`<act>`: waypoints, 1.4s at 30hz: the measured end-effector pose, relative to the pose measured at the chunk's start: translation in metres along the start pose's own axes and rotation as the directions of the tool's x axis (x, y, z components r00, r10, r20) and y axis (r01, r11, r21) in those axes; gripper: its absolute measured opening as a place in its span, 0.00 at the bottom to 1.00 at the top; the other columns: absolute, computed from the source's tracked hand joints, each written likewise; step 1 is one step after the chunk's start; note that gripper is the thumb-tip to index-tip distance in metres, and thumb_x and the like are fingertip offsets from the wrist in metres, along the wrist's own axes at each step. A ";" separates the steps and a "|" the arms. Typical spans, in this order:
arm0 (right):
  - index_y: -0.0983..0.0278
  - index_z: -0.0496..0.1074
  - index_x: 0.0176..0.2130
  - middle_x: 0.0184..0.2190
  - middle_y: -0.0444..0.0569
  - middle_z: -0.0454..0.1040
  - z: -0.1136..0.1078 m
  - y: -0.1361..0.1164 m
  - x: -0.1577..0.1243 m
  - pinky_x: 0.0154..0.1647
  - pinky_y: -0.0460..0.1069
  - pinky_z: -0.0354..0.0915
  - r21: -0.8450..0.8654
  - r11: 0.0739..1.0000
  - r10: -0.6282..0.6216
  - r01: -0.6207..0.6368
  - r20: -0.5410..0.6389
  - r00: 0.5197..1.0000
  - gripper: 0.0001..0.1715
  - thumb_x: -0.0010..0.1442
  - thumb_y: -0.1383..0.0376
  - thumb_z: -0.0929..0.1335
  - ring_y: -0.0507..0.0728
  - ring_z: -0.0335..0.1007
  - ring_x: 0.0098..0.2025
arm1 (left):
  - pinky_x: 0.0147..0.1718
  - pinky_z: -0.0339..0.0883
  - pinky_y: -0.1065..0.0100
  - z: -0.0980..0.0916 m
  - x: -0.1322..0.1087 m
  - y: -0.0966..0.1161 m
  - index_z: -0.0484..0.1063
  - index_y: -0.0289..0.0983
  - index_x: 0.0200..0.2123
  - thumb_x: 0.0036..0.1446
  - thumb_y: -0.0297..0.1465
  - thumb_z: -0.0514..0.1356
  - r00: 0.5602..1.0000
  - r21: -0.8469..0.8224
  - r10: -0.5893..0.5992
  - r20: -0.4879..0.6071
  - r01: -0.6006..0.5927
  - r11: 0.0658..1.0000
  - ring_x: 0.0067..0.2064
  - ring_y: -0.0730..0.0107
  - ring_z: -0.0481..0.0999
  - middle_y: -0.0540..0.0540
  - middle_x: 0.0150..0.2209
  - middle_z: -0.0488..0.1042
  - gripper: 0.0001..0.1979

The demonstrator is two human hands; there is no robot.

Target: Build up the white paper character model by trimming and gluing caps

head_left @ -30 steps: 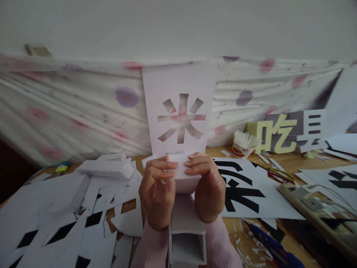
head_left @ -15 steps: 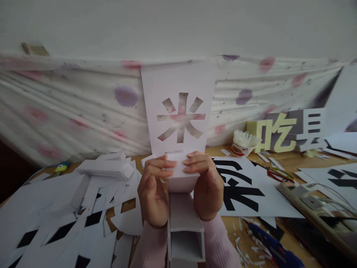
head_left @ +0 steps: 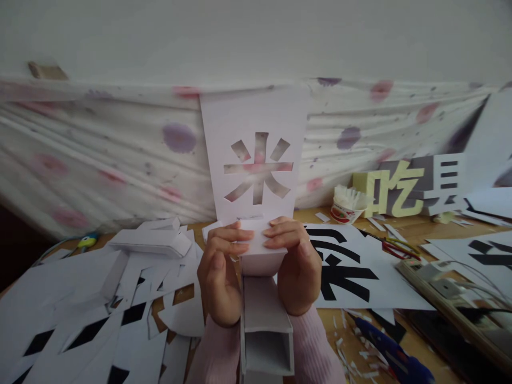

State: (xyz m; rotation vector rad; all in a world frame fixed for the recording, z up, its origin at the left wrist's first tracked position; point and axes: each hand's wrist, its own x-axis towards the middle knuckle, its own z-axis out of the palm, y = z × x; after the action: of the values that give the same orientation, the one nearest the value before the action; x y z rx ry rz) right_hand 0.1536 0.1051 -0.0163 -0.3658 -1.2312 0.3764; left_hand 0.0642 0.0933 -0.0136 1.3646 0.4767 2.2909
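Note:
My left hand and my right hand both grip the lower edge of a white paper sheet held upright, fingertips nearly meeting at its middle. A character shape is cut out of the sheet, and the flowered cloth behind shows through the holes. The sheet's bottom bends over the far end of a white rectangular foam tube that runs between my wrists toward me, its open end facing the camera.
White and black paper scraps cover the wooden table's left side. A printed black character sheet lies at right, with foam characters, a small cup, red scissors and a blue glue gun nearby.
The paper sheet and both hands have shifted slightly up and left; the grip is the same.

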 end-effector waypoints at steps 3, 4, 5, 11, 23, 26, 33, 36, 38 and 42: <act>0.57 0.78 0.33 0.33 0.46 0.76 0.000 0.001 0.000 0.53 0.58 0.60 -0.014 1.000 0.003 -0.003 -0.011 1.000 0.27 0.70 0.64 0.55 0.59 0.69 0.43 | 0.54 0.65 0.58 -0.001 0.000 -0.001 0.77 0.41 0.30 0.65 0.30 0.48 1.000 0.003 0.007 0.005 -0.007 1.000 0.44 0.64 0.74 0.48 0.35 0.80 0.19; 0.57 0.78 0.33 0.33 0.46 0.76 0.000 0.001 0.000 0.53 0.58 0.60 -0.020 1.000 0.003 -0.004 -0.015 1.000 0.27 0.70 0.64 0.55 0.59 0.70 0.43 | 0.54 0.65 0.58 -0.001 0.000 -0.001 0.77 0.41 0.30 0.65 0.30 0.48 1.000 0.005 0.013 0.005 -0.013 1.000 0.44 0.64 0.74 0.48 0.35 0.80 0.19; 0.57 0.78 0.33 0.33 0.46 0.76 0.000 0.001 0.000 0.53 0.59 0.60 -0.025 1.000 0.003 -0.003 -0.017 1.000 0.27 0.70 0.64 0.55 0.59 0.70 0.43 | 0.54 0.65 0.58 -0.001 0.000 -0.001 0.77 0.41 0.30 0.65 0.30 0.48 1.000 0.009 0.018 0.007 -0.018 1.000 0.43 0.64 0.75 0.48 0.35 0.79 0.18; 0.58 0.78 0.34 0.34 0.46 0.77 0.000 -0.001 0.000 0.53 0.58 0.60 0.004 1.000 0.005 -0.005 -0.011 1.000 0.27 0.70 0.65 0.55 0.58 0.69 0.43 | 0.54 0.65 0.57 -0.001 0.000 -0.002 0.78 0.41 0.31 0.65 0.30 0.48 0.999 -0.005 0.032 0.007 -0.032 0.999 0.43 0.64 0.75 0.48 0.35 0.79 0.18; 0.59 0.79 0.34 0.34 0.46 0.77 0.000 0.000 -0.001 0.54 0.58 0.59 0.011 1.000 0.002 -0.002 -0.010 1.000 0.27 0.71 0.65 0.55 0.58 0.69 0.44 | 0.55 0.65 0.58 -0.001 0.001 -0.002 0.78 0.40 0.31 0.65 0.30 0.49 1.000 -0.020 0.022 0.007 -0.022 1.000 0.43 0.64 0.75 0.47 0.35 0.80 0.19; 0.59 0.79 0.33 0.34 0.46 0.77 0.000 0.001 -0.001 0.54 0.58 0.60 0.007 1.000 -0.006 0.006 -0.015 1.000 0.27 0.71 0.65 0.55 0.58 0.69 0.44 | 0.55 0.65 0.58 -0.001 0.001 -0.002 0.78 0.40 0.31 0.65 0.30 0.49 1.000 -0.038 0.012 -0.003 -0.012 0.999 0.43 0.65 0.75 0.47 0.35 0.80 0.18; 0.58 0.79 0.33 0.34 0.45 0.77 0.001 0.000 0.001 0.54 0.57 0.60 0.001 1.000 0.007 -0.007 -0.009 1.000 0.27 0.71 0.65 0.55 0.58 0.69 0.44 | 0.55 0.65 0.58 0.001 0.001 -0.003 0.78 0.40 0.31 0.65 0.30 0.48 1.000 -0.010 0.027 -0.005 -0.028 1.000 0.43 0.65 0.75 0.47 0.35 0.79 0.18; 0.58 0.78 0.33 0.34 0.46 0.77 0.000 0.001 0.000 0.54 0.58 0.60 -0.011 1.000 0.006 -0.006 -0.011 1.000 0.27 0.71 0.64 0.55 0.58 0.69 0.44 | 0.55 0.65 0.57 0.001 0.001 -0.003 0.78 0.40 0.30 0.65 0.29 0.48 0.999 -0.014 0.032 -0.025 -0.032 0.999 0.42 0.64 0.75 0.47 0.35 0.79 0.19; 0.58 0.78 0.33 0.33 0.46 0.77 0.000 0.001 0.000 0.53 0.58 0.60 -0.021 1.000 -0.002 0.002 -0.012 1.000 0.27 0.71 0.64 0.55 0.59 0.69 0.43 | 0.55 0.65 0.57 0.002 0.000 -0.002 0.78 0.40 0.30 0.65 0.29 0.48 0.999 -0.015 0.035 -0.027 -0.036 0.999 0.43 0.64 0.75 0.48 0.35 0.79 0.19; 0.58 0.78 0.32 0.33 0.47 0.77 0.000 0.003 0.000 0.53 0.60 0.61 -0.037 0.999 -0.015 0.014 -0.011 1.000 0.27 0.71 0.64 0.55 0.59 0.70 0.43 | 0.55 0.64 0.57 0.002 0.001 -0.001 0.78 0.41 0.30 0.65 0.29 0.48 1.000 -0.015 0.005 -0.025 -0.005 1.000 0.43 0.64 0.75 0.48 0.35 0.79 0.19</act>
State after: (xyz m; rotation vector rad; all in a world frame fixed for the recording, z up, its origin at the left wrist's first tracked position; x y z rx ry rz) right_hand 0.1536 0.1073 -0.0175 -0.3902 -1.2305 0.3388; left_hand 0.0657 0.0942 -0.0126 1.3331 0.4633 2.3134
